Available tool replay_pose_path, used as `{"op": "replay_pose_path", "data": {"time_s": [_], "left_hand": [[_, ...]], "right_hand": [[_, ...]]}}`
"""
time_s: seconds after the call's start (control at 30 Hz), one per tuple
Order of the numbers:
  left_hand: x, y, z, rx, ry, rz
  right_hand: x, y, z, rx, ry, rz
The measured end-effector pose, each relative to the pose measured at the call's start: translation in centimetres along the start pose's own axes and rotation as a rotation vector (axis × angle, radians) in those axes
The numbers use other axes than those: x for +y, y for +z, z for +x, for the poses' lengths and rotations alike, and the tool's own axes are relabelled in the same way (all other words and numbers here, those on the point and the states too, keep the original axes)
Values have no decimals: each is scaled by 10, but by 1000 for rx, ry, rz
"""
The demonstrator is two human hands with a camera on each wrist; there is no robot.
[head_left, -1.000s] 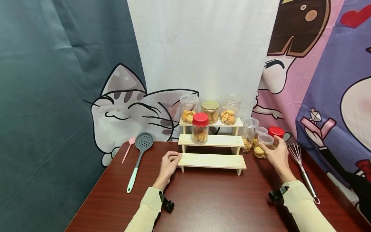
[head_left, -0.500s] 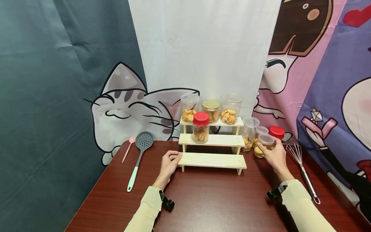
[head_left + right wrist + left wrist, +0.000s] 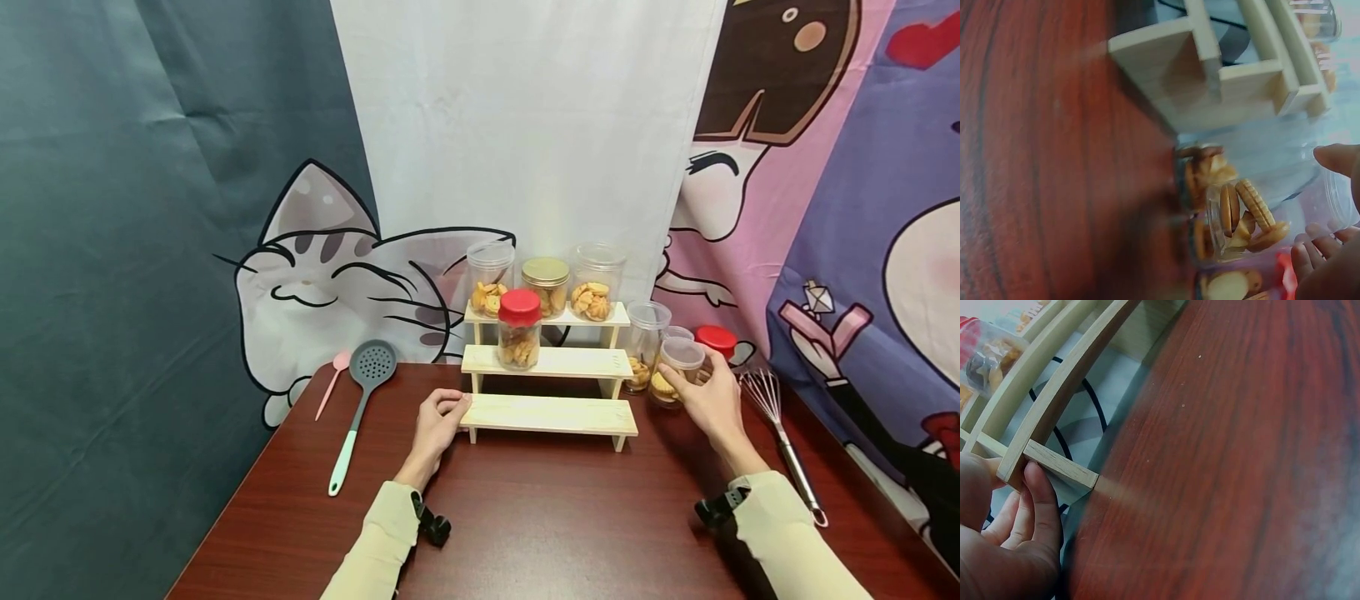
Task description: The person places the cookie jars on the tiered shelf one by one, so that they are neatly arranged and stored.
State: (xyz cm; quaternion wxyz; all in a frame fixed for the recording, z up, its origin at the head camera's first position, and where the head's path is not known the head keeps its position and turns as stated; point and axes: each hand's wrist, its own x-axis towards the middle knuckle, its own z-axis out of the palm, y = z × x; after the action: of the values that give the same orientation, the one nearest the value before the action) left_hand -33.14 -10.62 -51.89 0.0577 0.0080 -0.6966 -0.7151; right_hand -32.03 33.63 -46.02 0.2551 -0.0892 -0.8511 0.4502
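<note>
My left hand [image 3: 438, 421] pinches the left end of the lowest board of a three-step wooden display stand [image 3: 551, 415]; the left wrist view shows thumb and fingers around the board's corner [image 3: 1015, 464]. Over on the right, my right hand [image 3: 714, 404] holds a clear cookie jar [image 3: 666, 385] near its lid, thumb on one side and fingers on the other. Inside the jar, sandwich cookies [image 3: 1249, 209] show in the right wrist view. A red-lidded jar [image 3: 519, 333] stands on the middle step.
On the top step are two clear-lidded jars and a gold-lidded jar [image 3: 545, 287]. Behind the held jar stand a tall clear jar [image 3: 645, 342] and a red-lidded jar [image 3: 715, 340]. A whisk [image 3: 787, 450] lies far right; a skimmer [image 3: 360, 417] and pink spoon [image 3: 333, 383] lie left.
The jar in my right hand has shifted slightly left and up, and now tilts a little, overlapping the small jar behind it more. My left hand stays on the stand.
</note>
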Motion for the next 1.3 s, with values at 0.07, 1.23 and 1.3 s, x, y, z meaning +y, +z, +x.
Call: {"op": "replay_pose_path", "data": {"time_s": [0.07,1.23,1.3], "left_hand": [[0,0,0,1,1,2],[-2,1,1,3,-8,-5],[-3,1,1,3,-10,-6]], "right_hand": [[-8,-1,-1,2,-15,12],[-123,45,-12,-74,-178,305],[-123,52,-11,-87,-184,306]]}}
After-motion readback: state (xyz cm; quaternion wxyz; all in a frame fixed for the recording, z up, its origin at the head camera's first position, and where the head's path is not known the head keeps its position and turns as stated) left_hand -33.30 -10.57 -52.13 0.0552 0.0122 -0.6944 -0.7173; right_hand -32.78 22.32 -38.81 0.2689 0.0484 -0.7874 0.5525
